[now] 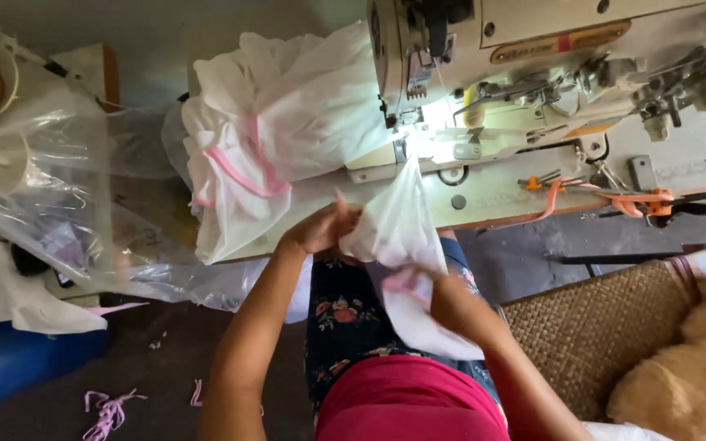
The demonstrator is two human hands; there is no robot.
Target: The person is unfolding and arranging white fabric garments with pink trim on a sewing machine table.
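Both hands hold a white fabric piece (398, 233) with pink trim in front of an industrial sewing machine (549, 57). My left hand (320, 229) pinches the cloth's upper left edge, fingers closed on it. My right hand (443, 294) grips the lower part of the same cloth and is partly hidden by its folds. The top of the cloth reaches up to the lit needle area (418, 135) of the machine. Below my arms I see floral trousers and a red garment.
A pile of white garments with pink trim (271, 139) lies on the machine table at the left. Clear plastic sheeting (59, 196) hangs further left. A woven basket (598, 327) holding tan fluffy material (688, 367) stands at right. Pink scraps (108, 408) lie on the floor.
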